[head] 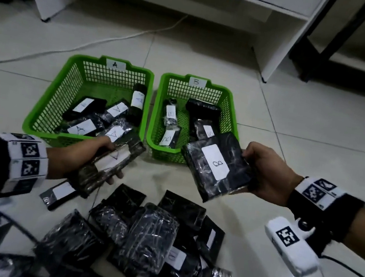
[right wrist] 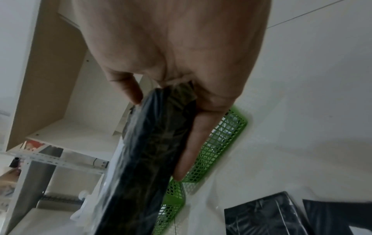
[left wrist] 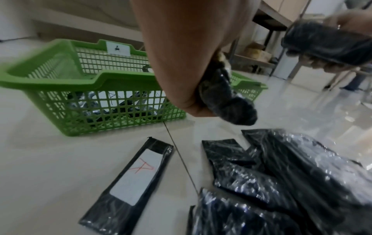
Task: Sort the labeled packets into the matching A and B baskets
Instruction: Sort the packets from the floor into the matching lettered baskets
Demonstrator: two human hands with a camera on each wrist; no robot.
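White tiled floor (head: 306, 122) under everything, with white furniture legs (head: 279, 46) and a pale cable (head: 130, 36) beyond the baskets

Two green mesh baskets side by side: basket A (head: 48, 106) on the left, holding several black packets with A labels; basket B (head: 157, 111) on the right, holding black packets with B labels

Closer in, a loose heap of black packets (head: 146, 245) spread over the floor, most labels hidden or blurred; one slim packet with a red A (left wrist: 136, 174) lying apart, just in front of basket A

Nothing between the hands and the baskets except the near rims

Left hand (head: 81, 157) curled round a long A-labelled packet (head: 108, 165), thumb on top near the label, fingertips showing beneath its lower edge; packet tilted, its far end over the near right corner of basket A

Right hand (head: 265, 170) clamped on the edge of a broad B-labelled packet (head: 217, 166), thumb over the top face, fingers (right wrist: 193, 143) pressed together and lying straight along the underside; packet held label up, its far corner over the near rim of basket B

Both forearms reaching forward from either side, wrists wearing bands with black-and-white markers, hands well apart and raised above the heap, palms turned inward toward each other
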